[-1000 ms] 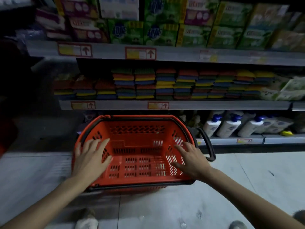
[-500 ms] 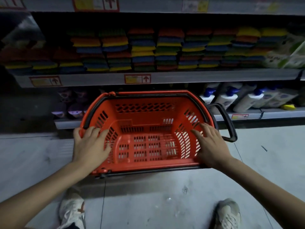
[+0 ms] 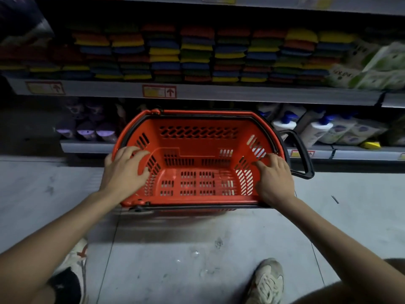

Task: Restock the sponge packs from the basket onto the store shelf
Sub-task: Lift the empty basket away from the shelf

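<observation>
A red plastic basket [image 3: 197, 137] with black handles stands on the floor in front of the shelving; nothing lies inside it. My left hand [image 3: 125, 170] grips its left rim, fingers curled over the edge. My right hand [image 3: 274, 178] grips the right rim the same way. Several stacks of multicoloured sponge packs [image 3: 197, 53] fill the store shelf [image 3: 219, 93] above the basket.
White bottles with blue caps [image 3: 315, 130] and purple packs [image 3: 87, 132] stand on the bottom shelf behind the basket. Green-and-white packages [image 3: 372, 71] lie at the right end of the sponge shelf. My two shoes [image 3: 266, 281] rest on the grey tiled floor.
Both hands went from hovering open over the basket to gripping its side rims. The view tilted downward and moved closer to the basket.
</observation>
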